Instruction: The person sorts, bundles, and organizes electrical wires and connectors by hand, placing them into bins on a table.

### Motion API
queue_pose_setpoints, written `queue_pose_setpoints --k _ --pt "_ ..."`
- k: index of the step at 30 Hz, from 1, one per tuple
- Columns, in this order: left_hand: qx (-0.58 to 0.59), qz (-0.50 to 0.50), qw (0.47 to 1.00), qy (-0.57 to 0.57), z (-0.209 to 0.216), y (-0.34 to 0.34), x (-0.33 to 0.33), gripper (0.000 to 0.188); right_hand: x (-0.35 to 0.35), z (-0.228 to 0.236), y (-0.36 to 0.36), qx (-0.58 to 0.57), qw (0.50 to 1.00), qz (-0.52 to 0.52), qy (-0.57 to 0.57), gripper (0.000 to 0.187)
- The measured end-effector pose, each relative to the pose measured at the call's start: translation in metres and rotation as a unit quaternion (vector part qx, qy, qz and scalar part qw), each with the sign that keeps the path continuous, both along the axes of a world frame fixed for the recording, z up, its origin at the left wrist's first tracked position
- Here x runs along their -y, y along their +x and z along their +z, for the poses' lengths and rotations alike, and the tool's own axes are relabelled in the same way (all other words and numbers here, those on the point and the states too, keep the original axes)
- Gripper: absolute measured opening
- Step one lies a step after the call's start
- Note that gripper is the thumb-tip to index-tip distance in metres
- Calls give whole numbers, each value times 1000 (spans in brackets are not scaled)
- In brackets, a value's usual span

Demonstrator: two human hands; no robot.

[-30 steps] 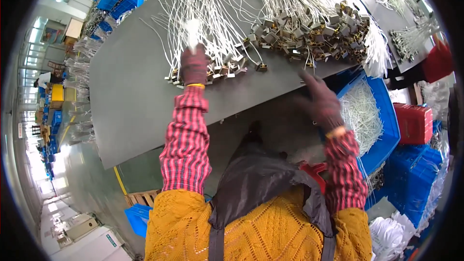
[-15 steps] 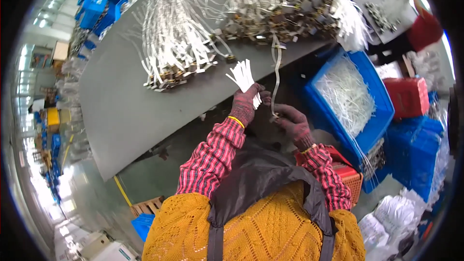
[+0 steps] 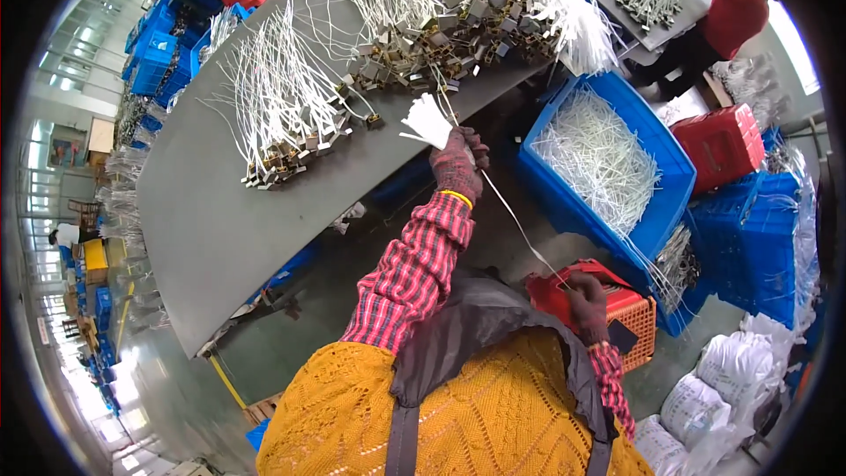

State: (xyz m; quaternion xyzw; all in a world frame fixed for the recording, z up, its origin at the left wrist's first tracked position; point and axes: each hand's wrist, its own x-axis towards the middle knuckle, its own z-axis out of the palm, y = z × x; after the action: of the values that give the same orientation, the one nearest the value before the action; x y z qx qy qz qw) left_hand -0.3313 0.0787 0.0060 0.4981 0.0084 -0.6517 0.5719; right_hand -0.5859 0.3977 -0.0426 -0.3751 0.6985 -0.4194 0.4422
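Observation:
My left hand (image 3: 460, 163), in a dark red knit glove, is closed round a bundle of short white strips (image 3: 429, 122) at the near edge of the table. From beside this hand a long thin white wire (image 3: 520, 227) runs taut down to the right. Its lower end is pinched in my gloved right hand (image 3: 586, 307), low beside the red crate. Just beyond my left hand, a large heap of small metal blocks with white wires (image 3: 485, 22) covers the table. A smaller bunch of wired metal blocks (image 3: 291, 145) lies to the left.
The dark grey table (image 3: 189, 242) has a straight near edge. Right of it stands a blue bin (image 3: 683, 194) full of white strips (image 3: 599, 159). Beyond are a red crate (image 3: 727, 145) and blue crates (image 3: 749, 247). An orange basket (image 3: 641, 333) and white sacks (image 3: 731, 368) stand lower right. Another person (image 3: 738, 13) is far right.
My right hand has moved down and right, away from the left, drawing the wire out straight. My left hand still grips the strips, and the view has shifted slightly.

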Motion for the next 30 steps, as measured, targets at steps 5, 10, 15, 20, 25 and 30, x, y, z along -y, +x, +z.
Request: queue_pose_setpoints --k 5,10,15,20,25,30 --pt "-55 -11 990 -129 -8 30 14 27 -141 -40 -109 -22 956 -176 235 23" --pt "18 28 985 -171 5 58 21 27 -172 -55 -133 -28 947 -213 237 20" --pt "69 53 985 -151 17 83 24 27 -134 -49 -119 29 947 -204 249 26" --pt "36 40 987 -152 7 110 29 29 -19 -58 -42 -120 989 -38 82 18" --pt "-49 73 975 -206 13 197 63 19 93 -77 13 7 993 38 115 18" --pt "49 172 969 -173 28 290 91 25 85 -107 -19 -1 994 -6 113 20"
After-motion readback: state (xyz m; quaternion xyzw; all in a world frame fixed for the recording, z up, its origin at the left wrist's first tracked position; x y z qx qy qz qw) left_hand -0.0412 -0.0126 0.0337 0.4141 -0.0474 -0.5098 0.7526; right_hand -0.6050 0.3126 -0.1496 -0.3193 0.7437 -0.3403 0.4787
